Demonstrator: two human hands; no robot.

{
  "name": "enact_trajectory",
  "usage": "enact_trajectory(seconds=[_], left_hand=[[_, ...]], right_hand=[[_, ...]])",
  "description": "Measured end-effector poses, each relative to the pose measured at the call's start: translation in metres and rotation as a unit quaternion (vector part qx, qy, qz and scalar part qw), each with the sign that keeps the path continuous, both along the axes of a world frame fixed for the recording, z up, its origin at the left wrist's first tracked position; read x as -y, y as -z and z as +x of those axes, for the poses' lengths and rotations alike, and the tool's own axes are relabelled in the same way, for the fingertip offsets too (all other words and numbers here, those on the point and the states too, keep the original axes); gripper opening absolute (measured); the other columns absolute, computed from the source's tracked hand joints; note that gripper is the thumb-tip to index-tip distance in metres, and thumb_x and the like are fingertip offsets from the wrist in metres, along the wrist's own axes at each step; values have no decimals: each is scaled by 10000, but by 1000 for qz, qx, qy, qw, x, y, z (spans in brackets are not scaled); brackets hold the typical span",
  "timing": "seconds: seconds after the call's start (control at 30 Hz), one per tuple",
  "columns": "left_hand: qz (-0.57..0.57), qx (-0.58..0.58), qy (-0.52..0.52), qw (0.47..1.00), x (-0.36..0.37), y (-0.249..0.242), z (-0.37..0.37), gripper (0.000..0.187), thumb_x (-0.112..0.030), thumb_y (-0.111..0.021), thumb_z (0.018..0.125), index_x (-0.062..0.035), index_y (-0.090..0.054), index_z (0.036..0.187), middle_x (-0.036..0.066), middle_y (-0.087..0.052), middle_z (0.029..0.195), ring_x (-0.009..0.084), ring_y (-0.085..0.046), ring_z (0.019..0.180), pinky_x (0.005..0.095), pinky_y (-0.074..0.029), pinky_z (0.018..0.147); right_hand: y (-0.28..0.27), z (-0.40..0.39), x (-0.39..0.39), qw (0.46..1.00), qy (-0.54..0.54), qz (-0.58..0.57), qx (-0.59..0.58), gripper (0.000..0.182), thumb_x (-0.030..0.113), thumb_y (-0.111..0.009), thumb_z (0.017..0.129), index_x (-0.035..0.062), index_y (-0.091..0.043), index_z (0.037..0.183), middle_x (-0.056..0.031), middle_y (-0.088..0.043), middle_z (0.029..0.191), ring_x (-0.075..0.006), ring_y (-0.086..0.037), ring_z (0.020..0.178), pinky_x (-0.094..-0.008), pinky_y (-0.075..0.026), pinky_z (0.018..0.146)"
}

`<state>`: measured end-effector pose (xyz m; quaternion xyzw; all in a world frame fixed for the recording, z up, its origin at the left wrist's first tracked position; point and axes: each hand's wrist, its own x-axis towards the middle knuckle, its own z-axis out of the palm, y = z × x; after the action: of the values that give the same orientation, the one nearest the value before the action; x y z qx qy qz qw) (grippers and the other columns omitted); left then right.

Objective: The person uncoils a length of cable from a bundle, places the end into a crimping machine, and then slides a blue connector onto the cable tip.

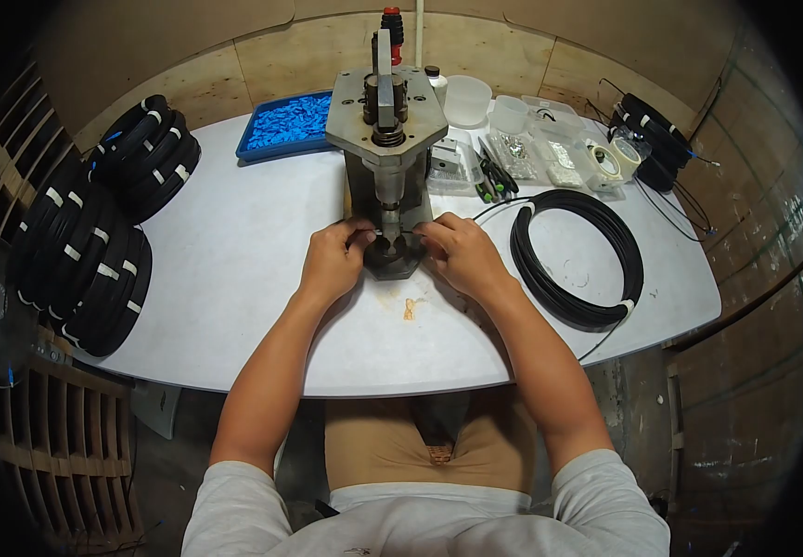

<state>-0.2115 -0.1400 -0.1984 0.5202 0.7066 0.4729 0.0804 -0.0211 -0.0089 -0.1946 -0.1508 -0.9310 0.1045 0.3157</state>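
A metal press [387,139] stands at the middle of the white table. My left hand [336,255] is at the left side of its lower tool, fingers closed on a small piece at the press. On the other side, my right hand [462,251] pinches the end of a black cable close to the tool. That cable appears to run to the coiled black cable [578,260] lying on the right of the table. White ties hold the coil. The fingertips and the tool partly hide the small piece.
A blue tray [244,148] of blue parts sits behind left. Stacks of black coils [95,265] line the left edge. Clear containers [513,116], green-handled pliers [492,176] and tape rolls [605,162] lie behind right. More coils [647,139] stand at the far right.
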Motion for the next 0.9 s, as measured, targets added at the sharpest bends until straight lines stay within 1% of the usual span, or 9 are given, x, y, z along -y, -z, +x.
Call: enact_trajectory(seconds=[0.6,0.9], left_hand=[[8,-19,3,1000,-1,1,-1,164,-107,-621,899,-42,-726,1006,177,-717,872,320,-691,779,371,-529,735],[2,-2,-2,1000,0,0,0,165,-87,-621,892,-40,-728,1008,178,-718,876,314,-692,778,364,-529,737]], right_hand=[[0,0,-1,1000,-2,2,-1,263,36,-691,788,99,-695,1043,-104,-644,905,-324,-639,822,-405,-527,746],[1,-1,-2,1000,2,-1,-1,267,24,-689,779,93,-693,1037,-108,-645,899,-322,-640,828,-403,-529,749]])
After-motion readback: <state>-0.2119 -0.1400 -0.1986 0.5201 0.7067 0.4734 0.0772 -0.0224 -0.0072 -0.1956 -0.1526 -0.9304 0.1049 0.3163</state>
